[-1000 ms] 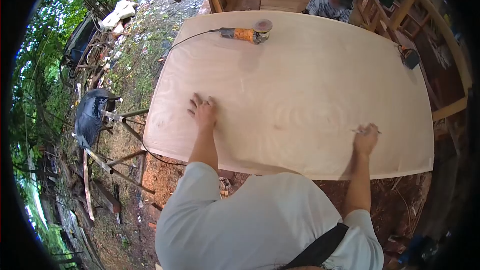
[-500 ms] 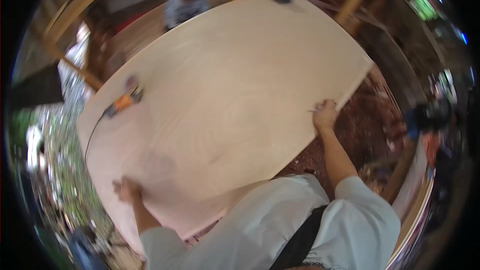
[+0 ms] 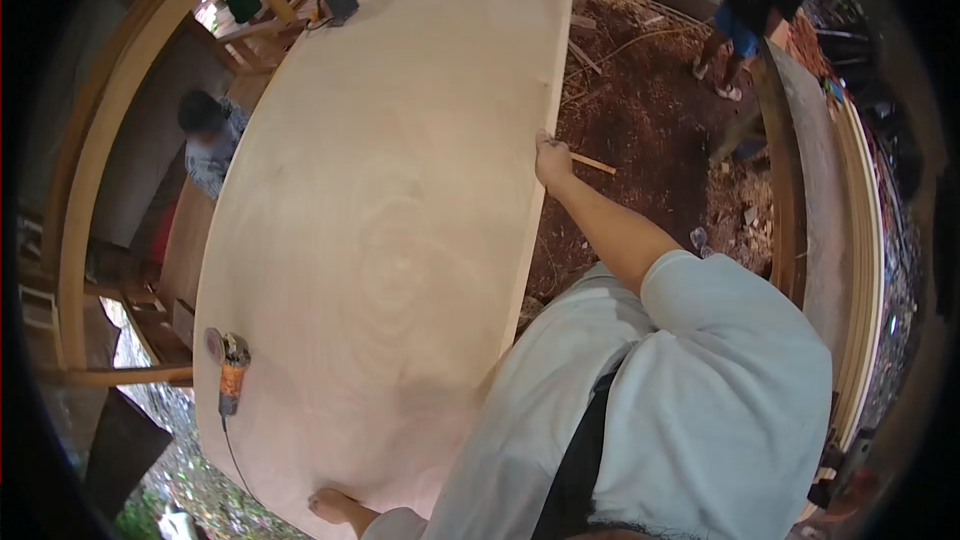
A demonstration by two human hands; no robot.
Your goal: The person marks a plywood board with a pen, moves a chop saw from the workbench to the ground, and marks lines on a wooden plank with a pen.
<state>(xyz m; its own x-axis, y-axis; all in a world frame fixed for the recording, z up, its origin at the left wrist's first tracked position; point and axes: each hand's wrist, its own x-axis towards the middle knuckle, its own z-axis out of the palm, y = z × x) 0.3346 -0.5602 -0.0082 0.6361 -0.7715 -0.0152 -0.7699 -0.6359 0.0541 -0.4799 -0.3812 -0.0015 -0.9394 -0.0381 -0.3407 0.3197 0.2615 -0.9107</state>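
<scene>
Right hand [image 3: 552, 162] is gripping the near long edge of the wood panel [image 3: 400, 190]. Left hand [image 3: 330, 506] is resting on the panel's left end; can't tell if open or closed. Panel is lying flat before the person, carrying 1 orange grinder [image 3: 231, 380], far left, and 1 black boxy item [image 3: 340, 2], far right corner.

The wooden panel [image 3: 370, 180] looks pale, smooth and matt, with faint swirling grain (a soft pinkish tint toward its near end). On it, the angle grinder [image 3: 232, 375] has an orange casing, probably plastic, and a dull metallic head. Beside the panel, the ground [image 3: 650, 120] is rough, reddish-brown and littered with wood scraps; the shirt [image 3: 700, 370] nearest the panel is matt, creased cloth.
</scene>
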